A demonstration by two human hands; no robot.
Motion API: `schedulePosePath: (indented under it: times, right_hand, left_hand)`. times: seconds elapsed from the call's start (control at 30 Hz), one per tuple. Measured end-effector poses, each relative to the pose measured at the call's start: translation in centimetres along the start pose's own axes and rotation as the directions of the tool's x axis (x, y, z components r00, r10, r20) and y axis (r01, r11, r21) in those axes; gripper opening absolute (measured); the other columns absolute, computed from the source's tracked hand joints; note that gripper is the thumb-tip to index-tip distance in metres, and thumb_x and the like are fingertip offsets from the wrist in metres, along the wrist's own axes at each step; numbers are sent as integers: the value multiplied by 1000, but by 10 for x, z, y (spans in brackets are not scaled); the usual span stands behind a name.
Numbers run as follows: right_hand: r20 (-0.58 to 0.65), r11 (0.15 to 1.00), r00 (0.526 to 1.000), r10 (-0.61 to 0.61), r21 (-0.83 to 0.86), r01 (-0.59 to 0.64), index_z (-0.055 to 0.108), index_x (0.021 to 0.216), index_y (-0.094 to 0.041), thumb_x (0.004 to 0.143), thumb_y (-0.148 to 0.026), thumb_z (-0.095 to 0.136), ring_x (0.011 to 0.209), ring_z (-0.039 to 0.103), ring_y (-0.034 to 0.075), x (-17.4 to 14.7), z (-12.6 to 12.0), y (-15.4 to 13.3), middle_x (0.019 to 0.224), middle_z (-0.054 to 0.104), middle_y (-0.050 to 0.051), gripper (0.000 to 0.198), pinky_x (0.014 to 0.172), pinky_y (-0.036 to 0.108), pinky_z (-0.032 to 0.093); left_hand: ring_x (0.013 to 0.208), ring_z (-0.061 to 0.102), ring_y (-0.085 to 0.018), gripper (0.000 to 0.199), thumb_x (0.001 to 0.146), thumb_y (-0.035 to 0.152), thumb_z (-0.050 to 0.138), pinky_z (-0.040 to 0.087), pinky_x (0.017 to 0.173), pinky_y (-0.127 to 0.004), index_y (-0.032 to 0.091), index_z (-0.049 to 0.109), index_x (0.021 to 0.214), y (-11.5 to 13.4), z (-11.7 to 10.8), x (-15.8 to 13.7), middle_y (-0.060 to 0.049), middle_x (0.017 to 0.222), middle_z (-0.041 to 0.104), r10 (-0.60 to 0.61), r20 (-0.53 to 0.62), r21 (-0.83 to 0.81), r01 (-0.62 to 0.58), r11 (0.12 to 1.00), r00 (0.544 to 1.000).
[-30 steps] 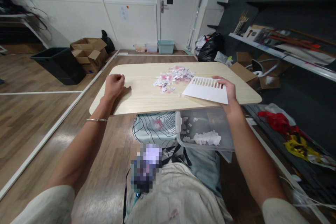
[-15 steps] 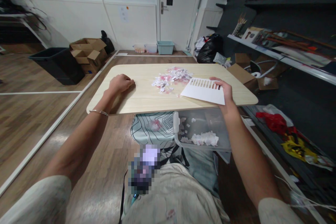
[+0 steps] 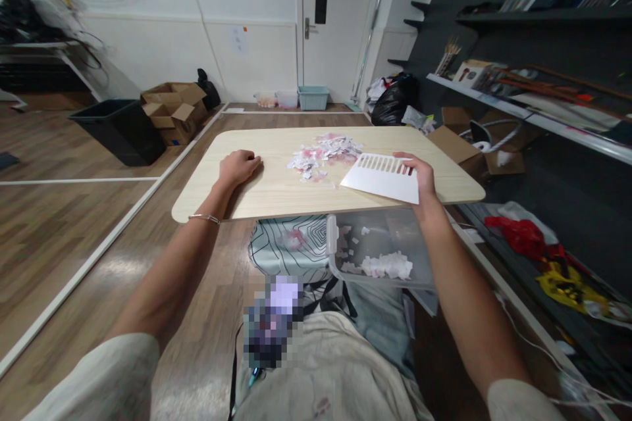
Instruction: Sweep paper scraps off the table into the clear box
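A pile of pink and white paper scraps point(image 3: 323, 150) lies in the middle of a light wooden table point(image 3: 276, 191). My right hand point(image 3: 417, 174) holds a flat white slotted plastic board point(image 3: 382, 179) by its right edge, resting on the table just right of the scraps. My left hand point(image 3: 239, 166) rests on the table to the left of the pile, fingers curled and holding nothing. Below the table's near edge, on my lap, sits a clear plastic bin point(image 3: 380, 250) with white scraps inside.
Cardboard boxes point(image 3: 170, 105) and a black bin point(image 3: 118, 128) stand on the wood floor at left. A black bag point(image 3: 395, 97) and more boxes lie by the dark shelves point(image 3: 533, 105) at right. A white door point(image 3: 330, 20) is at the back.
My left hand has slid right across the table toward the scraps. The right hand keeps its hold on the board, nearly still.
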State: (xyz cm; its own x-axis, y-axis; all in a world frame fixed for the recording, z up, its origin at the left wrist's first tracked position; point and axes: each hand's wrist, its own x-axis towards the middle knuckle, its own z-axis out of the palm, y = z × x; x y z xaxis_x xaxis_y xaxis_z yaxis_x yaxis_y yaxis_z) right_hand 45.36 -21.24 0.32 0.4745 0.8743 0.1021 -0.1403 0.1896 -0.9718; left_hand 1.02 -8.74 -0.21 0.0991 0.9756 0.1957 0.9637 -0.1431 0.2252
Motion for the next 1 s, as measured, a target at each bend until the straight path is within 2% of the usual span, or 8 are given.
schedulePosePath:
  times: [0.13,0.4,0.57,0.73,0.9,1.0]
  right_hand:
    - [21,999,1000,-9,-47,10,76,84,-22,54,-34,68,60,44,16,-1,2,0,62,52,-2,33,54,30,34]
    - [42,979,994,-104,-172,109,81,80,-22,57,-30,68,62,49,16,-15,13,-6,67,65,1,27,56,30,35]
    - [125,978,992,-11,-204,37,80,83,-20,60,-29,71,57,50,17,-23,20,-9,61,61,1,27,57,32,38]
    - [196,969,981,17,-244,32,84,85,-20,59,-29,74,56,50,16,-25,19,-9,62,66,1,28,54,28,34]
    - [111,977,993,-32,-205,54,82,81,-21,60,-27,71,53,47,15,-25,19,-9,58,63,0,24,52,27,34]
    - [151,970,988,-23,-236,59,82,83,-21,61,-26,73,53,46,15,-26,19,-10,58,63,0,25,51,28,33]
  left_hand:
    - [93,71,-31,41,97,50,48,39,69,-35,21,76,87,-5,2,4,-14,97,80,-13,8,-33,13,999,1000]
    - [86,66,-29,36,95,49,53,40,71,-36,23,72,79,-9,3,5,-12,86,76,-10,-11,-124,9,992,1000]
    - [85,64,-28,34,94,47,55,38,70,-35,22,70,77,-8,2,3,-10,83,75,-17,-15,-130,15,991,1000]
    - [82,62,-27,35,94,49,53,34,68,-35,23,64,73,-8,3,4,-10,84,73,-19,-17,-128,17,992,1000]
    - [86,64,-29,35,93,49,53,38,71,-36,23,69,77,-8,3,5,-11,85,74,-17,-12,-127,16,992,1000]
    - [89,67,-30,35,95,48,53,40,72,-37,22,72,80,-8,3,5,-12,88,76,-18,-16,-121,15,992,1000]
